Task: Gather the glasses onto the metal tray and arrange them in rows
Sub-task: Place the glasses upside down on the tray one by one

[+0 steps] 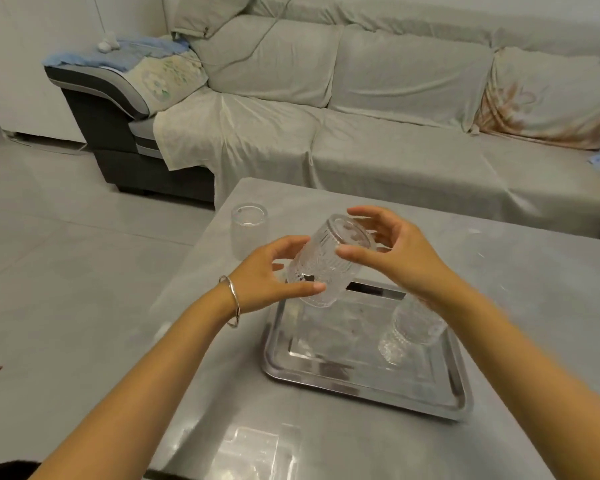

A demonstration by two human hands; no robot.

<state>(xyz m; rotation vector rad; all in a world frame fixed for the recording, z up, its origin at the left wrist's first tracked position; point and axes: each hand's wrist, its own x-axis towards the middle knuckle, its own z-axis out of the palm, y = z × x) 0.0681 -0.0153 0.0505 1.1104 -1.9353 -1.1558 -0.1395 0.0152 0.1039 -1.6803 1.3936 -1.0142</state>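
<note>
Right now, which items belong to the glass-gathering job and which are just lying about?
Job: ribbed glass between left hand and right hand; metal tray; glass on tray; glass on table.
Bystanders: sofa; clear plastic packaging.

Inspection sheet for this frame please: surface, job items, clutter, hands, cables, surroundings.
Surface: grey table, glossy.
Job's things: metal tray near front; ribbed glass tilted above it; second glass on tray; frosted glass off tray, far left.
Clutter: clear plastic piece at near edge.
Hands: left hand and right hand both on the ribbed glass.
Cables: nothing seen.
Surroundings: covered sofa, tiled floor.
</note>
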